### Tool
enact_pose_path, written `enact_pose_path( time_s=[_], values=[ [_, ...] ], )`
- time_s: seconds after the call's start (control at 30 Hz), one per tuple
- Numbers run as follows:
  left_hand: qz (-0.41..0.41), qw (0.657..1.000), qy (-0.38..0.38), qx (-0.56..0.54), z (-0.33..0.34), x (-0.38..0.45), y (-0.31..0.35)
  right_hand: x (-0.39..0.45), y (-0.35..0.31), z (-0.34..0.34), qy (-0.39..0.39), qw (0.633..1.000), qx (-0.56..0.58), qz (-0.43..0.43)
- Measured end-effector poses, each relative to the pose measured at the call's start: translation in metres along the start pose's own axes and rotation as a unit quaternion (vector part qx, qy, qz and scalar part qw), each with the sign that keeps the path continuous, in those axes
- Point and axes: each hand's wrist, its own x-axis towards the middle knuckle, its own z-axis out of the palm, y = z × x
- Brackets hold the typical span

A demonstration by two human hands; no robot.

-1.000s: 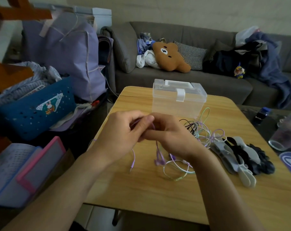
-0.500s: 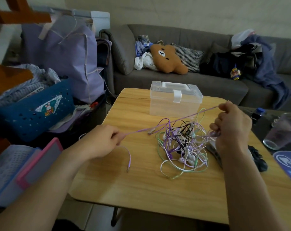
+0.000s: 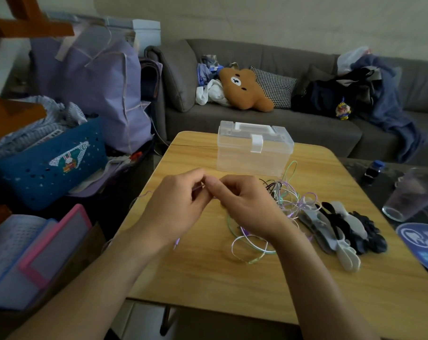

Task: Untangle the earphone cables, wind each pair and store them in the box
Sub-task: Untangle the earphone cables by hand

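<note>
A tangle of thin purple, green, white and black earphone cables [image 3: 290, 202] lies on the wooden table [image 3: 208, 278], partly hidden behind my right hand. My left hand [image 3: 176, 204] and my right hand [image 3: 245, 204] meet above the table, fingertips together, each pinching the purple cable between them. A purple plug end [image 3: 175, 242] hangs below my left wrist. The clear plastic box [image 3: 254, 148] stands shut with its white latch down at the table's far side.
Grey, black and white cable ties or organisers [image 3: 343, 229] lie to the right of the tangle. A glass [image 3: 411, 195] stands on a dark side table at right. A blue basket [image 3: 48, 163] and bags crowd the left; a sofa is behind.
Half a second ago my hands were spread wide, stretching the purple cable taut. They have come back together at the table's middle, as they were a second ago.
</note>
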Motion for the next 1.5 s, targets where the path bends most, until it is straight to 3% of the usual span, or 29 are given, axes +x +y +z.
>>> enact_pose_path(
  time_s=[0.1,0.17,0.23,0.3,0.33,0.4,0.5,0.6,0.67,0.73,0.77,0.83,0.93,1.03,1.17,1.27,1.33,1.43,1.5],
  values=[
    [-0.021,0.999,-0.039,0.012,0.001,0.001,-0.004,0.001,0.003,-0.012,0.046,0.999,-0.02,0.02],
    [-0.045,0.997,-0.048,0.045,0.0,0.0,-0.006,0.004,0.009,-0.023,0.155,0.987,-0.015,0.04],
    [-0.078,0.994,-0.048,0.061,-0.004,0.001,-0.013,0.008,0.017,-0.04,0.343,0.937,-0.022,0.061],
    [-0.099,0.991,-0.039,0.079,-0.01,0.001,-0.022,0.004,0.025,-0.06,0.514,0.855,0.006,0.069],
    [-0.102,0.99,-0.034,0.088,-0.013,0.002,-0.026,0.0,0.028,-0.071,0.567,0.821,0.015,0.065],
    [-0.106,0.989,-0.015,0.097,-0.016,0.002,-0.03,-0.008,0.037,-0.086,0.6,0.797,-0.005,0.074],
    [-0.112,0.99,0.016,0.085,-0.014,0.003,-0.03,-0.015,0.042,-0.082,0.563,0.811,-0.121,0.105],
    [-0.105,0.994,0.007,0.035,-0.007,0.004,-0.017,-0.014,0.031,-0.051,0.483,0.856,-0.173,-0.062],
    [-0.101,0.995,-0.024,-0.008,0.002,0.005,-0.006,-0.012,0.02,-0.026,0.336,0.921,-0.15,-0.129],
    [-0.1,0.991,-0.051,-0.074,0.009,0.005,0.001,-0.014,0.011,-0.002,0.149,0.976,-0.119,-0.107],
    [-0.1,0.988,-0.057,-0.099,0.012,0.005,0.003,-0.015,0.01,0.007,0.091,0.986,-0.105,-0.092],
    [-0.097,0.989,-0.061,-0.094,0.012,0.005,0.004,-0.012,0.014,0.008,0.094,0.988,-0.095,-0.074],
    [-0.098,0.99,-0.087,-0.044,0.006,0.004,0.002,-0.005,0.022,-0.015,0.23,0.97,-0.075,-0.003],
    [-0.111,0.988,-0.111,-0.014,0.0,0.002,-0.004,-0.009,0.034,-0.048,0.419,0.906,0.004,0.058],
    [-0.127,0.983,-0.132,-0.024,-0.001,0.0,-0.009,-0.019,0.055,-0.067,0.501,0.854,-0.08,0.114],
    [-0.119,0.982,-0.144,-0.033,0.001,0.0,-0.007,-0.015,0.039,-0.048,0.453,0.881,-0.138,-0.015],
    [-0.105,0.982,-0.15,-0.042,0.004,0.002,-0.002,-0.014,0.024,-0.025,0.314,0.932,-0.141,-0.11],
    [-0.105,0.983,-0.126,-0.077,0.006,0.005,0.004,-0.016,0.015,0.007,0.058,0.992,-0.081,-0.075],
    [-0.116,0.983,-0.125,-0.07,0.005,0.006,0.003,-0.014,0.018,0.012,0.032,0.997,-0.054,-0.048]
  ],
)
